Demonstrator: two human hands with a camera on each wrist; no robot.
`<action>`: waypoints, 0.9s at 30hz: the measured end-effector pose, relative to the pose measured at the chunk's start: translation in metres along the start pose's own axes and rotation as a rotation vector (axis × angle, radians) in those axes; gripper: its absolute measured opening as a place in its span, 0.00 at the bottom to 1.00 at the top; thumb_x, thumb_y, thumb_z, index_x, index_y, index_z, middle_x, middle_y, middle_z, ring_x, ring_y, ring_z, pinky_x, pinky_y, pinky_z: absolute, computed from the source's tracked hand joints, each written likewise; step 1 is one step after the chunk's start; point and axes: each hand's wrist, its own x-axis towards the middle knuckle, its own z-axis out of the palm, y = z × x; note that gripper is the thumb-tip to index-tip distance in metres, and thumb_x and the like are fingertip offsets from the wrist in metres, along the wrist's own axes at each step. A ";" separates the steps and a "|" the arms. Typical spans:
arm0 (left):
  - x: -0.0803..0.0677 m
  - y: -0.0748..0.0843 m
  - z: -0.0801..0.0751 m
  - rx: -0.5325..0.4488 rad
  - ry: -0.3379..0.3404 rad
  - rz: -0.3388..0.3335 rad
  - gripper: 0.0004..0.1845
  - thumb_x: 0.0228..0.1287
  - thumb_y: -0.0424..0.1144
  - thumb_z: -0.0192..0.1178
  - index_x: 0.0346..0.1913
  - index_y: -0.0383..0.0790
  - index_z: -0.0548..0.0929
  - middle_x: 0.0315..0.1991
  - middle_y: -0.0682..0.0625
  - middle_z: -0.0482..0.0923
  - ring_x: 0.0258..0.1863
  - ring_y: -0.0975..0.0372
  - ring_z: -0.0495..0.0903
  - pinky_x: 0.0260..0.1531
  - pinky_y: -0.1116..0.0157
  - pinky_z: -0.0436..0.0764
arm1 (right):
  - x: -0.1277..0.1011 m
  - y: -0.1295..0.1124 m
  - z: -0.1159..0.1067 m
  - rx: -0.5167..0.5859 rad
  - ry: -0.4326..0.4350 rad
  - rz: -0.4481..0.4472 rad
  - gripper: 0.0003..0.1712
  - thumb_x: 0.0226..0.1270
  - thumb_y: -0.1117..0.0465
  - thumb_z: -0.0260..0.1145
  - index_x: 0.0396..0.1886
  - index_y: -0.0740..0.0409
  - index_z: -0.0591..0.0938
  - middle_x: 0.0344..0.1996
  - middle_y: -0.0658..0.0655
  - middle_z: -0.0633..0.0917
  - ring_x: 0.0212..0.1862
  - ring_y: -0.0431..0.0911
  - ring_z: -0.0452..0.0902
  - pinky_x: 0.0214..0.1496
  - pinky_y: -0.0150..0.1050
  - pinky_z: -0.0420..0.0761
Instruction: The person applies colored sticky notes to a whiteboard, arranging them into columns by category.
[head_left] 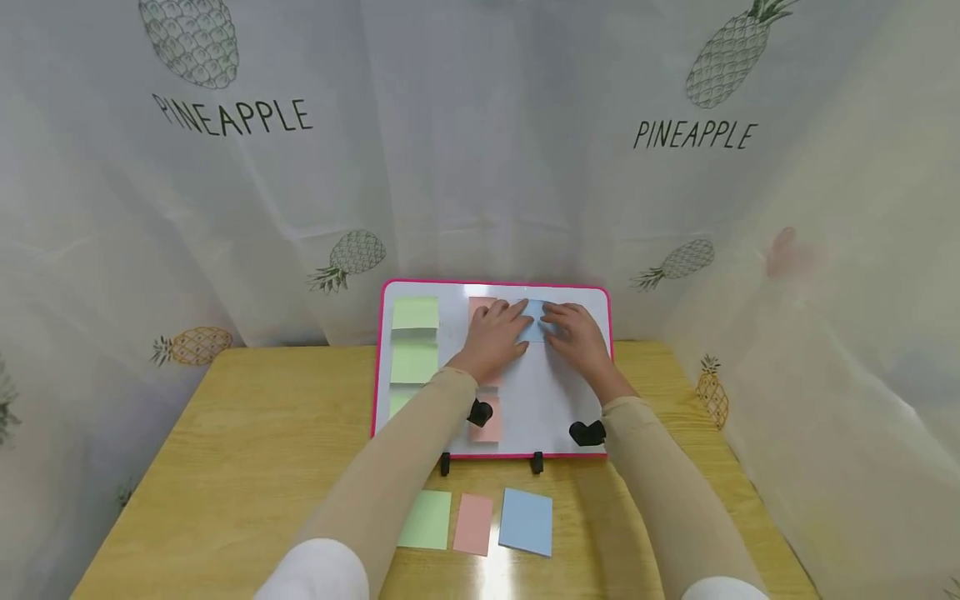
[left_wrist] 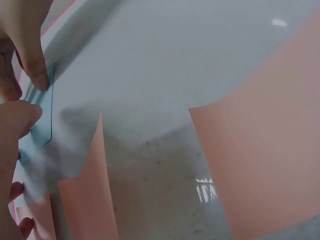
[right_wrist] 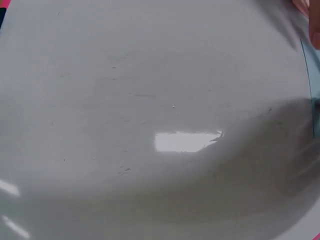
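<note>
A blue sticky note (head_left: pixel 535 323) lies on the upper right part of a pink-rimmed whiteboard (head_left: pixel 551 408). My left hand (head_left: pixel 493 336) rests on the note's left side with its fingers spread, over the pink column. From the other side my right hand (head_left: pixel 577 336) touches the note's right edge with its fingertips. In the left wrist view the fingers of both hands press on the blue note (left_wrist: pixel 44 122). Only a sliver of it shows at the right edge of the right wrist view. Part of the note is hidden under the fingers.
Green sticky notes (head_left: pixel 414 363) run down the board's left side. Pink notes (head_left: pixel 486 429) form a middle column, partly behind the left hand. Below the board, green (head_left: pixel 427 521), pink (head_left: pixel 473 525) and blue pads (head_left: pixel 526 523) lie on the wooden table (head_left: pixel 300 433). Black feet (head_left: pixel 537 463) support the board.
</note>
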 end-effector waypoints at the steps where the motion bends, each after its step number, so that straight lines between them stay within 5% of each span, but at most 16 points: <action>1: 0.001 0.000 -0.001 0.005 -0.004 -0.001 0.27 0.71 0.58 0.51 0.70 0.60 0.68 0.76 0.57 0.51 0.70 0.56 0.55 0.61 0.52 0.62 | 0.000 0.001 0.001 -0.032 0.011 -0.022 0.19 0.58 0.69 0.72 0.51 0.63 0.85 0.61 0.58 0.78 0.64 0.56 0.66 0.66 0.50 0.66; 10: 0.002 0.000 -0.002 0.031 -0.025 -0.011 0.31 0.70 0.60 0.51 0.73 0.59 0.63 0.77 0.59 0.46 0.76 0.56 0.41 0.67 0.42 0.49 | 0.000 0.008 0.006 -0.075 0.054 -0.129 0.25 0.58 0.66 0.72 0.57 0.64 0.81 0.64 0.59 0.75 0.69 0.57 0.62 0.68 0.55 0.61; 17: -0.004 -0.002 0.005 0.067 -0.026 -0.034 0.36 0.68 0.65 0.47 0.76 0.60 0.57 0.78 0.60 0.40 0.76 0.55 0.32 0.65 0.36 0.35 | -0.005 0.008 0.005 -0.127 -0.013 -0.050 0.29 0.61 0.62 0.71 0.62 0.61 0.78 0.68 0.57 0.71 0.72 0.55 0.55 0.71 0.54 0.56; 27: -0.009 -0.006 0.010 0.049 0.023 -0.043 0.37 0.68 0.66 0.47 0.76 0.58 0.57 0.78 0.58 0.41 0.76 0.53 0.31 0.64 0.35 0.32 | -0.012 0.014 0.002 -0.073 0.027 0.004 0.31 0.59 0.60 0.73 0.63 0.61 0.77 0.68 0.55 0.71 0.72 0.55 0.55 0.70 0.56 0.56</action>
